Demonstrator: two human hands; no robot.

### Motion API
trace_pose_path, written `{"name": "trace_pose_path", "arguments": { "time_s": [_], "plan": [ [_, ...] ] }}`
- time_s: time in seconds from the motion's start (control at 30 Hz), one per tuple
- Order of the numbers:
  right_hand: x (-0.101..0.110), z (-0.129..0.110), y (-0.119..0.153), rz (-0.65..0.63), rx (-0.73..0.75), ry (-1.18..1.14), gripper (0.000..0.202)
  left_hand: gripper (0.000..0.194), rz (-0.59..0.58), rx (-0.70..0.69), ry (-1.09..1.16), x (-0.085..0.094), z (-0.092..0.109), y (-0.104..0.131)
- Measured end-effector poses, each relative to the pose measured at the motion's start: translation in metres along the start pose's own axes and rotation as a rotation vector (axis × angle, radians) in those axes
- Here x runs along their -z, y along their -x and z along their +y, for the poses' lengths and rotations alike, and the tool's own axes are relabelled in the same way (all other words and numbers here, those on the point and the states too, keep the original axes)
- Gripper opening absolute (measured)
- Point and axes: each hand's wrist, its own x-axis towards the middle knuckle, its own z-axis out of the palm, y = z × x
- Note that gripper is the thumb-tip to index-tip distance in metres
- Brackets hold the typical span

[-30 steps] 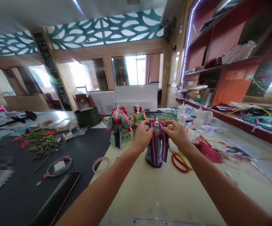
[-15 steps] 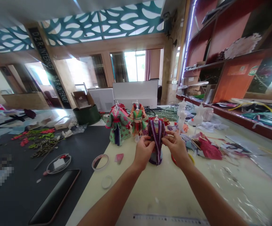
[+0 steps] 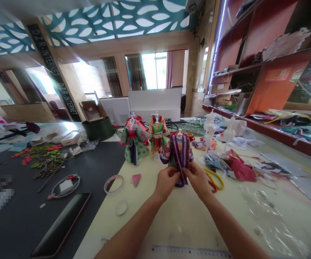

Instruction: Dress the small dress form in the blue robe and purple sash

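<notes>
A small dress form in a purple robe (image 3: 166,153) stands before me on the pale table. Draped down its front is a purple patterned band (image 3: 175,147) whose two strips come together low on the skirt. My left hand (image 3: 166,182) pinches the lower left side of this band between thumb and fingers. On the opposite side my right hand (image 3: 197,180) is closed on the band's right edge, close to the left fingertips. Behind to the left stand a green-robed dress form (image 3: 135,142) and another in green and orange (image 3: 158,135).
Yellow-and-red-handled scissors (image 3: 218,180) lie right of my right hand. A tape roll (image 3: 114,184), a pink triangular piece (image 3: 136,179) and a clear disc (image 3: 121,207) are at left. White bare forms (image 3: 209,127) and fabric scraps (image 3: 238,165) sit right; a ruler (image 3: 190,250) lies in front.
Both hands have slid down the band from the upper body to the lower skirt. The robe's sleeves and the scissors' handles now show more. The view has shifted slightly.
</notes>
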Motion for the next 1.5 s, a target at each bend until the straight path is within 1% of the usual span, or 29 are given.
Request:
{"name": "trace_pose_path", "arguments": {
  "time_s": [0.07,0.13,0.23,0.4,0.53,0.63,0.8,0.93,1.03,1.13,1.2,1.27,1.33,1.37,1.43,1.5],
  "plan": [
    [0.0,0.005,0.002,-0.005,0.006,0.012,0.019,0.021,-0.007,0.0,-0.025,0.0,-0.004,-0.001],
    [0.001,0.008,0.003,-0.011,0.01,0.017,0.018,0.02,-0.013,0.0,-0.044,0.0,-0.008,-0.002],
    [0.004,0.008,0.005,-0.022,-0.008,-0.04,0.022,0.018,-0.005,-0.002,-0.077,0.001,-0.011,-0.003],
    [0.012,0.003,0.007,0.001,-0.096,-0.196,0.032,0.015,0.044,-0.014,-0.152,0.003,-0.01,-0.001],
    [0.014,0.0,0.01,-0.061,-0.178,-0.257,0.036,0.016,0.064,-0.021,-0.143,0.005,-0.01,0.0],
    [0.011,0.0,0.01,-0.105,-0.207,-0.264,0.039,0.016,0.066,-0.01,-0.121,0.006,-0.013,0.0],
    [0.009,0.005,0.009,-0.181,-0.203,-0.277,0.041,0.017,0.016,-0.004,-0.068,0.007,-0.015,0.0],
    [0.01,0.008,0.009,-0.243,-0.157,-0.255,0.036,0.019,-0.007,0.003,-0.065,0.007,-0.01,0.003],
    [0.009,0.005,0.01,-0.274,-0.112,-0.214,0.034,0.018,-0.025,-0.007,-0.057,0.005,-0.005,0.006],
    [0.01,0.0,0.013,-0.288,-0.071,-0.114,0.032,0.017,-0.029,-0.015,-0.094,0.004,-0.001,0.007],
    [0.014,-0.002,0.015,-0.304,-0.027,0.054,0.028,0.015,-0.055,-0.01,-0.201,0.008,0.003,0.009],
    [0.022,-0.002,0.017,-0.326,0.028,0.3,0.022,0.013,-0.089,-0.013,-0.43,0.014,0.01,0.013],
    [0.034,-0.005,0.019,-0.342,0.064,0.552,0.02,0.012,-0.099,-0.035,-0.684,0.022,0.023,0.017],
    [0.039,-0.007,0.019,-0.339,0.077,0.648,0.021,0.013,-0.091,-0.056,-0.765,0.026,0.031,0.018],
    [0.049,-0.016,0.018,-0.296,0.106,0.751,0.022,0.019,-0.059,-0.12,-0.787,0.032,0.049,0.016],
    [0.054,-0.03,0.013,-0.189,0.155,0.721,0.023,0.023,0.034,-0.21,-0.718,0.035,0.066,0.008]
  ]
}}
